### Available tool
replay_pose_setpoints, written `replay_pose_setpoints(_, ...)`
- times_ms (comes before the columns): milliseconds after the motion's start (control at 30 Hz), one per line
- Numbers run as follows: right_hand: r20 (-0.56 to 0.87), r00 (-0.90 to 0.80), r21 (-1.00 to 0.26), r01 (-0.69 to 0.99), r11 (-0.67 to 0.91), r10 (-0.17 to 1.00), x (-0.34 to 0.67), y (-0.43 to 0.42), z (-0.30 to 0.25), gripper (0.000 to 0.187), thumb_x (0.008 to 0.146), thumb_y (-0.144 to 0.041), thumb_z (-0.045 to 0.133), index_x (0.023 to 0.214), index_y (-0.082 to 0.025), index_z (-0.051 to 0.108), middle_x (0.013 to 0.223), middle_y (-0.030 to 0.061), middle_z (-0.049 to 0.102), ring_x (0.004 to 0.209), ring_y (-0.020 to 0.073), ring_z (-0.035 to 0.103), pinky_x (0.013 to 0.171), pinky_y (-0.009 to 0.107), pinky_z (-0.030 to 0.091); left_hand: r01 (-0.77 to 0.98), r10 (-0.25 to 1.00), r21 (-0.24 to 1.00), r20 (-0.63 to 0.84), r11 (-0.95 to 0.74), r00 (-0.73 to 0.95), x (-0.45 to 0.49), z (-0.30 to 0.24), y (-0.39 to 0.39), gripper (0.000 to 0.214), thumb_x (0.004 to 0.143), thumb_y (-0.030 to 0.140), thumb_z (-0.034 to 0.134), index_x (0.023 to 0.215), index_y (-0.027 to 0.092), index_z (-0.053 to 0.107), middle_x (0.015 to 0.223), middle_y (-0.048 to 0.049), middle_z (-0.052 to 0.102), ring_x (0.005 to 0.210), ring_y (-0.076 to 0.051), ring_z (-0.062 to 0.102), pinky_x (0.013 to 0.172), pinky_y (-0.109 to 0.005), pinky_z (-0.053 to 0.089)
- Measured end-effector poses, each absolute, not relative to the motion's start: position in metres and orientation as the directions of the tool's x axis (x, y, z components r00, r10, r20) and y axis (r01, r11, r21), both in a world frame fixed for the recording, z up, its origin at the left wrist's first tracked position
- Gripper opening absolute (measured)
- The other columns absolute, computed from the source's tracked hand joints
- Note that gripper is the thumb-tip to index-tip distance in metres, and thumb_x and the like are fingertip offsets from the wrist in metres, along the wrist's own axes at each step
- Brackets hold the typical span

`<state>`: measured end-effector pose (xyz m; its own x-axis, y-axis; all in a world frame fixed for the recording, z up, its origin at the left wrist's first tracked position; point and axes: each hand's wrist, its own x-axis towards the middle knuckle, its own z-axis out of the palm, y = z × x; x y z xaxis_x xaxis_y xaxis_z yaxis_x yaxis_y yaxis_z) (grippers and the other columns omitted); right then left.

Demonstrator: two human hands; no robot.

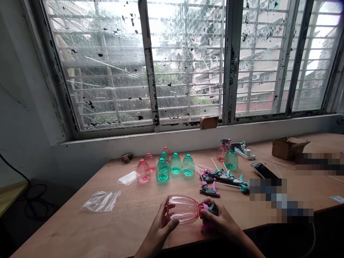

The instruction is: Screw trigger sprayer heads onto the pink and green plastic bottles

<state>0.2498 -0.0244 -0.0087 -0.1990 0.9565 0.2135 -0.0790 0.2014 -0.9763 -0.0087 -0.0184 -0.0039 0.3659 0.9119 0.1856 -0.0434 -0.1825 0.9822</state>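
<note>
— On the worktop (pixel 139 208), what lies farthest left of the held bottle?
— A clear plastic bag (pixel 101 201), then, farther back but also left of that bottle, a whitish flat sheet (pixel 128 178).
— And after those?
— Behind the bottle and to its left, loose pink bottles (pixel 143 172) stand upright; straight behind it, green bottles (pixel 175 165), upright too.
— How about the hands?
— The left hand (pixel 160 224) has its grip clamped around the base of the held bottle (pixel 185 211), which is pink and on its side. The right hand (pixel 222 216) has its grip closed on the spray head (pixel 213 208) at the bottle's neck.
— Anything to its right?
— Behind it and rightward, loose spray heads (pixel 225 176) in a heap, two fitted sprayers (pixel 231 160) upright beyond them, then a phone (pixel 264 171), and farthest right a cardboard box (pixel 286 149).
</note>
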Motion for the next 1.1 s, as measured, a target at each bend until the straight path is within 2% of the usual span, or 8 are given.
replay_pose_setpoints(100,0.218,-0.185,-0.975,-0.092,0.204,0.958,0.249,-0.025,-0.007,0.043,0.076,-0.056,0.072,0.087,-0.016,0.059,0.072,0.0021,0.065,0.064,0.0174,0.062,0.056,0.030,0.056,-0.043,0.898,0.967,0.250,-0.251,0.362,-0.008,-0.006,-0.017,0.088,0.078,0.041,0.075,0.150,0.028,0.027,0.151,-0.0138,0.038,0.139,-0.034,0.035,0.116,-0.049,0.025)
replay_pose_setpoints(200,0.213,-0.176,-0.975,-0.096,0.198,0.961,0.249,-0.026,-0.007,0.042,0.076,-0.055,0.072,0.087,-0.016,0.059,0.072,0.0023,0.066,0.063,0.0173,0.062,0.055,0.029,0.056,-0.066,0.863,0.935,0.347,-0.347,0.367,-0.008,-0.012,-0.015,0.089,0.078,0.035,0.076,0.149,0.036,0.024,0.156,-0.0087,0.030,0.142,-0.031,0.031,0.116,-0.049,0.025)
replay_pose_setpoints(367,0.216,-0.195,-0.975,-0.094,0.201,0.957,0.250,-0.025,-0.008,0.042,0.076,-0.053,0.073,0.088,-0.016,0.059,0.072,0.0027,0.066,0.063,0.0167,0.062,0.055,0.029,0.057,-0.090,0.886,0.952,0.305,-0.292,0.349,-0.006,-0.010,-0.018,0.092,0.077,0.039,0.076,0.151,0.030,0.021,0.153,-0.0125,0.036,0.140,-0.033,0.033,0.113,-0.047,0.030)
replay_pose_setpoints(500,0.207,-0.203,-0.976,-0.111,0.188,0.957,0.250,-0.025,-0.008,0.042,0.075,-0.054,0.074,0.088,-0.016,0.059,0.070,0.0010,0.064,0.061,0.0167,0.061,0.054,0.031,0.059,-0.077,0.906,0.973,0.229,-0.216,0.356,-0.007,-0.002,-0.021,0.083,0.082,0.047,0.069,0.150,0.023,0.028,0.148,-0.0156,0.043,0.138,-0.034,0.037,0.114,-0.047,0.030)
replay_pose_setpoints(700,0.210,-0.194,-0.976,-0.099,0.194,0.958,0.249,-0.024,-0.009,0.044,0.075,-0.056,0.073,0.088,-0.016,0.059,0.071,0.0028,0.066,0.062,0.0165,0.061,0.056,0.029,0.058,-0.025,0.880,0.941,0.325,-0.338,0.346,-0.006,-0.003,-0.019,0.090,0.076,0.040,0.077,0.149,0.033,0.026,0.157,-0.0093,0.031,0.141,-0.033,0.033,0.117,-0.048,0.023)
replay_pose_setpoints(833,0.211,-0.195,-0.976,-0.088,0.197,0.958,0.248,-0.023,-0.011,0.047,0.074,-0.058,0.072,0.088,-0.016,0.060,0.070,0.0029,0.067,0.061,0.0166,0.061,0.055,0.029,0.057,-0.029,0.890,0.952,0.297,-0.306,0.346,-0.006,-0.002,-0.021,0.096,0.074,0.043,0.079,0.151,0.031,0.022,0.151,-0.0127,0.039,0.138,-0.034,0.037,0.116,-0.049,0.025)
replay_pose_setpoints(967,0.201,-0.189,-0.978,-0.085,0.188,0.961,0.248,-0.024,-0.011,0.047,0.073,-0.059,0.072,0.088,-0.017,0.060,0.069,0.0022,0.066,0.060,0.0175,0.062,0.054,0.029,0.057,-0.023,0.908,0.972,0.226,-0.233,0.353,-0.008,-0.001,-0.020,0.085,0.080,0.053,0.068,0.149,0.023,0.030,0.140,-0.0179,0.051,0.135,-0.036,0.041,0.114,-0.050,0.027)
replay_pose_setpoints(1100,0.200,-0.179,-0.978,-0.097,0.185,0.963,0.248,-0.024,-0.010,0.047,0.072,-0.059,0.073,0.086,-0.016,0.060,0.070,0.0027,0.066,0.063,0.0182,0.063,0.055,0.031,0.057,-0.031,0.908,0.968,0.243,-0.247,0.342,-0.007,0.000,-0.021,0.085,0.077,0.044,0.075,0.148,0.027,0.032,0.147,-0.0138,0.045,0.137,-0.035,0.039,0.115,-0.048,0.028)
